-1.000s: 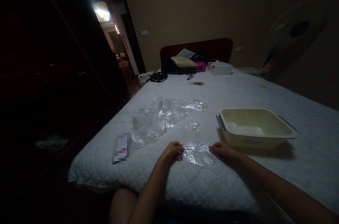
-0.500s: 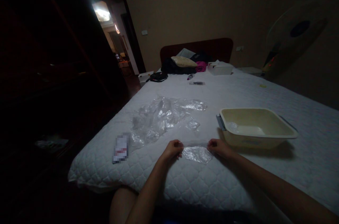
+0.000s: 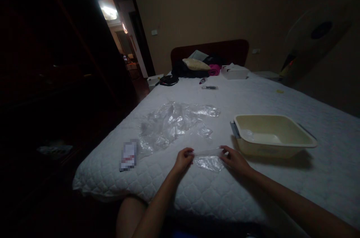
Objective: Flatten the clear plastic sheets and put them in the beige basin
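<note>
A small clear plastic bag (image 3: 209, 162) is stretched between my hands, just above the near part of the bed. My left hand (image 3: 184, 158) pinches its left upper corner. At the opposite corner, my right hand (image 3: 231, 156) has thumb and fingers closed on the plastic. The bag's upper edge runs nearly straight from hand to hand, and its lower part hangs wrinkled. Beyond it lies a spread of crumpled clear plastic bags (image 3: 176, 121). To the right of my right hand stands a cream plastic basin (image 3: 272, 151) with grey side handles and a bit of clear plastic inside.
White quilted bedding (image 3: 213, 196) covers the bed. A blurred-out flat packet (image 3: 129, 155) lies near the left edge. Toward the headboard (image 3: 233, 48) are a black pouch (image 3: 168, 80), a white box (image 3: 234, 72), piled fabrics and small items. A fan (image 3: 322, 30) stands at right.
The fingers of my right hand have shifted slightly upward and spread a little. More of the bag's upper edge shows as a strip between my hands. The basin and loose bags stay put.
</note>
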Available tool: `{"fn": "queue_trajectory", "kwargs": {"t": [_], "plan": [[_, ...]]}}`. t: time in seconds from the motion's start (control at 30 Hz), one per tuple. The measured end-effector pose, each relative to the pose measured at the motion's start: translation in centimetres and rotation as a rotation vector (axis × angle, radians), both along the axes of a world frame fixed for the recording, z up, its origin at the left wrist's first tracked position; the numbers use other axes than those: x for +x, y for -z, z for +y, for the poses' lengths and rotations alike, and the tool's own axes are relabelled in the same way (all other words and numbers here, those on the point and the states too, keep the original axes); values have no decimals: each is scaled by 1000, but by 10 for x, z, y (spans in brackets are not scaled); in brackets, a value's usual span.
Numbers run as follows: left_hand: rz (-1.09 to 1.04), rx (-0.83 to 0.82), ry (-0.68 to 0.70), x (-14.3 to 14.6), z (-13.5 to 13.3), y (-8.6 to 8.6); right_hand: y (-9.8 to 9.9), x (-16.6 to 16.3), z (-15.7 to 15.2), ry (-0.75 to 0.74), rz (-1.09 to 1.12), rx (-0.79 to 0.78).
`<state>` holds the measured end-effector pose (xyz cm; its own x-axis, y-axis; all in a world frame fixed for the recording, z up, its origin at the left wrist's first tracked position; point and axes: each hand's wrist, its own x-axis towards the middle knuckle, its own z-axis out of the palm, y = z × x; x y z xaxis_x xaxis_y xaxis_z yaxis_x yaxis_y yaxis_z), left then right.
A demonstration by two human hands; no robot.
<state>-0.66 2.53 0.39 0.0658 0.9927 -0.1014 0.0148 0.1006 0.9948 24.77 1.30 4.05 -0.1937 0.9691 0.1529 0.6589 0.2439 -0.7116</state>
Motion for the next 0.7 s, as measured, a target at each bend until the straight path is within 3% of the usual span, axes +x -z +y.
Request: {"fn": "queue_trajectory", "kwargs": {"t": [0.2, 0.43, 0.7], "plan": [[88, 96, -17, 2, -1, -3, -8, -6, 10, -9, -4, 1], [509, 419, -54, -1, -12, -6, -19, -12, -12, -67, -175, 107], [628, 613, 145, -7, -27, -16, -18, -6, -33, -203, -377, 228]]}}
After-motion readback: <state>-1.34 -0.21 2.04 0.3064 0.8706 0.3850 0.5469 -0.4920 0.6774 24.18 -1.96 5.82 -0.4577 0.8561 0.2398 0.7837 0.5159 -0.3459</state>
